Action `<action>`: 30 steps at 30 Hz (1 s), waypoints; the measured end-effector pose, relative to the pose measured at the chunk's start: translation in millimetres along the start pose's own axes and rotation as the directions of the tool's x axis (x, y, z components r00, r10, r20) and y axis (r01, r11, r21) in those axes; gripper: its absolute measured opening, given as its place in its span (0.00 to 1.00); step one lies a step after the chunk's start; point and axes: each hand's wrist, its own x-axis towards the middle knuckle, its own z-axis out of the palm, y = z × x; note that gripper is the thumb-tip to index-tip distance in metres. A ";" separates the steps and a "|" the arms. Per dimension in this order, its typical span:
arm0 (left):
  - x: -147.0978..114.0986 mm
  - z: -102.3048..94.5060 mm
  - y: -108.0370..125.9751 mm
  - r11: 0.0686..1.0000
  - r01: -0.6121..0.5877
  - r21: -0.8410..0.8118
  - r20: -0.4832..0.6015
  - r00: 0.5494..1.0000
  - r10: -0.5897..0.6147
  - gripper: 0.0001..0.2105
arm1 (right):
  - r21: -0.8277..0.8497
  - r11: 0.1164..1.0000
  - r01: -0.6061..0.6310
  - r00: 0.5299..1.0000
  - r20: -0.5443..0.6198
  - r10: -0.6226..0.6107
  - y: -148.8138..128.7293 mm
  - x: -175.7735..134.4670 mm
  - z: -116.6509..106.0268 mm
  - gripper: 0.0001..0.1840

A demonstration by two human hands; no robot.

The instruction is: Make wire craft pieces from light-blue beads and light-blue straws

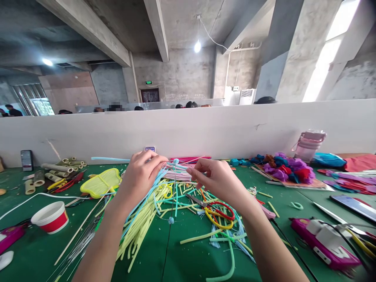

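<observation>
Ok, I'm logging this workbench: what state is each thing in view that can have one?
Left hand, pinching
Right hand, pinching
Thin pale-blue strip, held by both hands
Metal scissors with red and yellow handles, lying unheld
White paper cup with red band, upright, lidless
Pink translucent plastic bottle, upright, lidded
Magenta power strip at right, white plugs inserted
Black rectangular phone at left, propped upright
White hanging bulb, lit
Green wall sign, lit

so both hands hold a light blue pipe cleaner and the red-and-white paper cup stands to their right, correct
Not quite: the head view shows the red-and-white paper cup to the left of the left hand and right hand, which do hold a light blue pipe cleaner.
</observation>
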 end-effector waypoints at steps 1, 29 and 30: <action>0.1 0.2 0.3 1.000 0.009 -0.003 0.005 1.000 -0.009 0.10 | -0.034 0.999 0.013 1.000 -0.010 -0.013 0.2 -0.6 -1.0 0.19; -2.9 63.8 9.2 -0.150 0.365 -0.919 0.395 0.851 -0.347 0.20 | 0.238 0.918 0.316 0.942 -0.198 -0.273 -6.1 4.7 21.2 0.11; -4.1 68.0 14.9 -0.204 0.370 -0.906 0.419 0.847 -0.326 0.19 | 0.160 0.924 0.348 0.926 -0.209 -0.313 -4.9 5.8 24.0 0.12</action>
